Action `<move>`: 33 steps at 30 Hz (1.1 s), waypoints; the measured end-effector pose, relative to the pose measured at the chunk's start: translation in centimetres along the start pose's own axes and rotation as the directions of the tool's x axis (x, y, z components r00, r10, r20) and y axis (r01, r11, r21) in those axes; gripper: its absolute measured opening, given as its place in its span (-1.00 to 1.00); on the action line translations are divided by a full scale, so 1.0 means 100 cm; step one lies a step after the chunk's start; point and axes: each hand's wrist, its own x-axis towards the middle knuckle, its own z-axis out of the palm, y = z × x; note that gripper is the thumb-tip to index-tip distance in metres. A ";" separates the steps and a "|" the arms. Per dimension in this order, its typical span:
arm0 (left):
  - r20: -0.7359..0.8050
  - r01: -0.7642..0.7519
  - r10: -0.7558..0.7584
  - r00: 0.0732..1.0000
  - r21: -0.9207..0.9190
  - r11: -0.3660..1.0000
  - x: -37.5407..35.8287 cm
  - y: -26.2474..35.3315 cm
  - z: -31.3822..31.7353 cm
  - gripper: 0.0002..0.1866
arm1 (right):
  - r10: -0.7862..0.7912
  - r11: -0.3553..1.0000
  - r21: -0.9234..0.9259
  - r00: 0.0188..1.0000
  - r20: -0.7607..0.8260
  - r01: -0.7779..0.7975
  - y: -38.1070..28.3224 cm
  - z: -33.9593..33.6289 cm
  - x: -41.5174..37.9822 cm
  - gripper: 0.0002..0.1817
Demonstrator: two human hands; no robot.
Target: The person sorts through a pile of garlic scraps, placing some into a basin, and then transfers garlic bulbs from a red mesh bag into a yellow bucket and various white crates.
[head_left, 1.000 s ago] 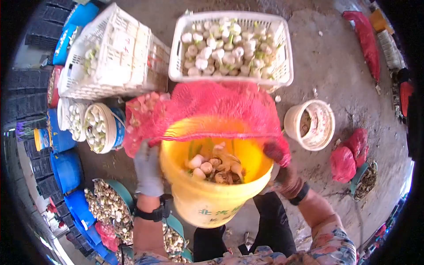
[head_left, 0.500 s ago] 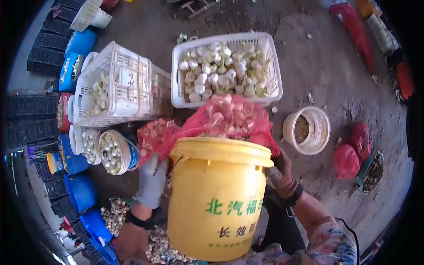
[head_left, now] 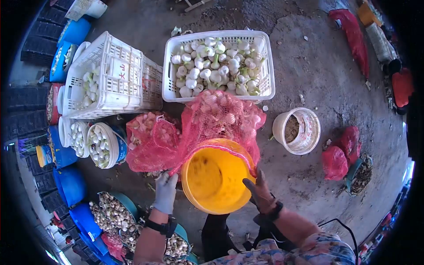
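Note:
A yellow bucket point(head_left: 216, 176) is tipped with its open mouth facing me, and its inside is bare apart from dark stains. The edge of a red mesh bag point(head_left: 225, 115), full of garlic bulbs, stretches across the bucket's upper rim. At the left of the rim, my left hand point(head_left: 165, 194) wears a pale glove and has its fingers closed on the mesh edge. On the right side, my right hand point(head_left: 260, 193), in a darker glove, grips the bucket rim close to the mesh, its far fingers partly hidden.
A white crate point(head_left: 218, 66) of garlic lies ahead. Another red mesh bag point(head_left: 152, 141), white crates point(head_left: 119, 75) and garlic buckets point(head_left: 104, 145) stand left. At right are a white bucket point(head_left: 297, 131) and red bags point(head_left: 342, 154). Garlic-filled basins point(head_left: 117, 212) sit at lower left.
The yellow bucket has gone from upside down over the mesh bag to mouth toward me. Garlic now fills the bag beyond it, and my left hand has come to the mesh edge.

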 end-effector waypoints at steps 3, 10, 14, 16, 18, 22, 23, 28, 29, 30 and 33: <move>-0.114 0.016 -0.018 0.993 -0.022 1.000 0.004 -0.022 -0.003 -0.80 | 0.320 0.930 0.225 0.941 -0.109 -0.290 0.054 0.000 -0.001 -0.37; -0.451 0.131 -0.014 0.892 0.230 0.964 0.052 -0.030 -0.048 -0.71 | 0.357 0.895 -0.319 0.929 0.100 -0.310 0.089 0.044 -0.029 -0.37; -0.285 -0.065 -0.156 0.946 -0.635 0.770 0.061 0.034 -0.020 -0.67 | 0.172 0.894 -0.447 0.945 0.278 -0.032 0.139 0.069 -0.043 -0.41; -0.240 -0.099 -0.077 0.968 -0.643 0.760 0.060 0.044 -0.015 -0.68 | 0.311 0.857 -0.503 0.892 0.328 -0.114 0.133 0.074 -0.030 -0.43; -0.188 -0.127 0.005 0.982 -0.645 0.753 0.057 0.055 -0.014 -0.69 | 0.049 0.736 -0.670 0.978 0.202 0.101 0.042 0.093 0.007 -0.44; -0.116 -0.194 0.162 0.980 -0.379 0.905 0.048 0.106 -0.003 -0.83 | 0.030 0.999 0.009 0.974 0.224 -0.032 -0.020 0.081 0.085 -0.63; -0.038 -0.033 0.010 0.999 -0.661 0.750 0.045 0.120 0.000 -0.84 | -0.109 0.988 -0.081 0.968 0.224 0.130 -0.047 0.082 0.105 -0.66; -0.003 0.015 -0.023 1.000 -0.656 0.754 0.040 0.150 0.008 -0.85 | -0.580 0.782 -0.222 0.810 0.086 0.583 -0.118 0.049 0.202 -0.67; -0.001 0.024 -0.030 1.000 -0.610 0.792 0.041 0.152 0.009 -0.86 | -0.552 0.810 -0.199 0.832 0.060 0.552 -0.133 0.048 0.200 -0.67; 0.004 0.028 -0.032 0.999 -0.612 0.791 0.042 0.150 0.012 -0.86 | -0.519 0.838 -0.178 0.854 0.034 0.516 -0.147 0.048 0.196 -0.67; -0.092 -0.129 0.094 0.991 -0.558 0.820 0.047 0.148 0.019 -0.86 | -0.538 0.621 -0.553 0.815 0.215 0.556 -0.136 0.057 0.186 -0.68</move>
